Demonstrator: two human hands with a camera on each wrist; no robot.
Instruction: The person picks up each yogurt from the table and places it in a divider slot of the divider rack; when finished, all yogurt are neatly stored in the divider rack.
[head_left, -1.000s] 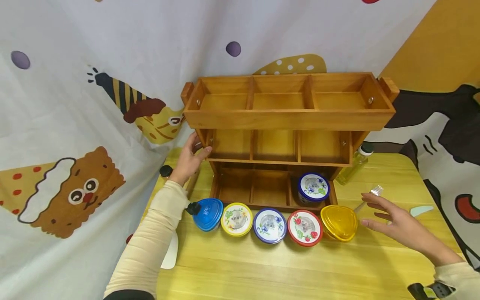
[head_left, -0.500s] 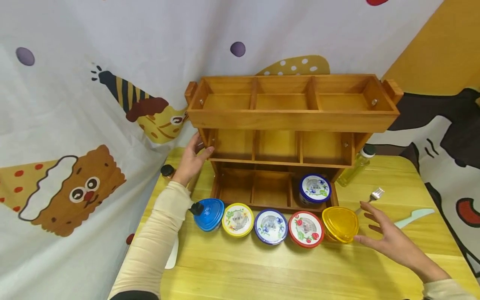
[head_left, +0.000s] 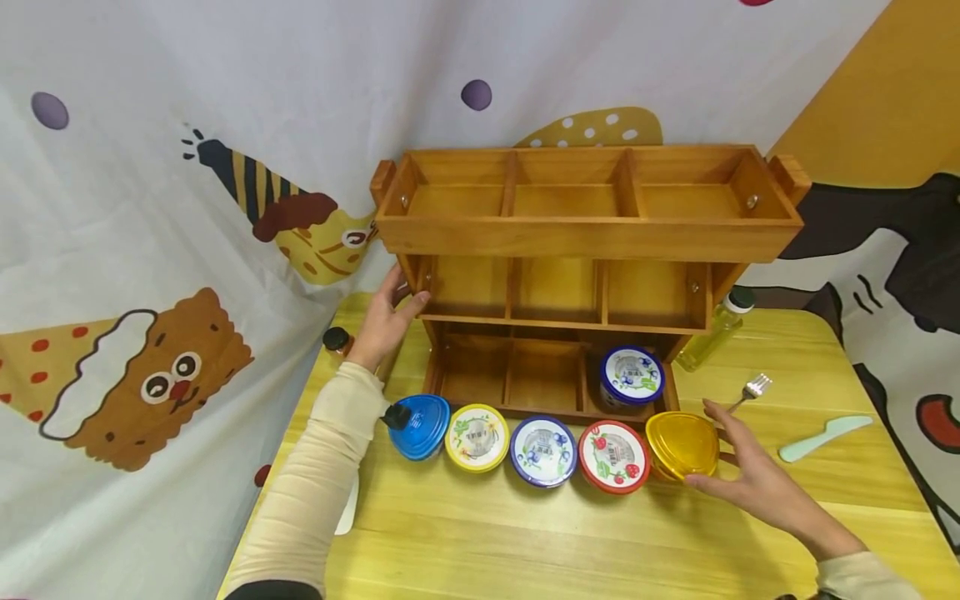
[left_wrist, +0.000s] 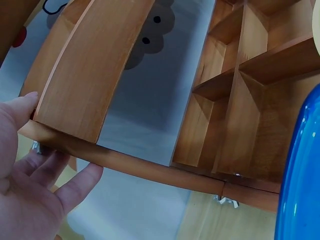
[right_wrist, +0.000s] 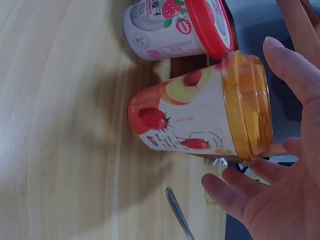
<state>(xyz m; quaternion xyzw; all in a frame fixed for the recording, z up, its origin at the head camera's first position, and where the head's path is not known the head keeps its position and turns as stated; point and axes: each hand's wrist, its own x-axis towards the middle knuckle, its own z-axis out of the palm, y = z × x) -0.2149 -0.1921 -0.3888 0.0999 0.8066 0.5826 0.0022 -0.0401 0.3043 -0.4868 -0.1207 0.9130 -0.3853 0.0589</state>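
Observation:
A three-tier wooden rack point(head_left: 592, 238) with divided trays stands at the back of the table. My left hand point(head_left: 382, 327) grips its left side; in the left wrist view the thumb lies on one side of the wooden side bar point(left_wrist: 135, 167), fingers on the other. In the bottom tray's right compartment sits a blue-lidded yogurt cup point(head_left: 632, 375). My right hand point(head_left: 765, 487) is spread beside a fruit-printed cup with an amber lid point(right_wrist: 247, 107), thumb and fingers on either side of the lid. Whether the fingertips touch it I cannot tell.
Before the rack stand a blue-lidded container point(head_left: 420, 427), a yellow-lidded cup point(head_left: 477, 438), another blue-lidded cup point(head_left: 543, 452) and a red-lidded cup point(head_left: 613, 457). At right are an oil bottle point(head_left: 716, 329), a fork point(head_left: 752, 390) and a pale green knife point(head_left: 825, 437). A black-capped bottle point(head_left: 337, 339) stands left.
My right hand has moved left, from beside the fork to the amber-lidded cup, uncovering more of the knife. The left hand has stayed on the rack.

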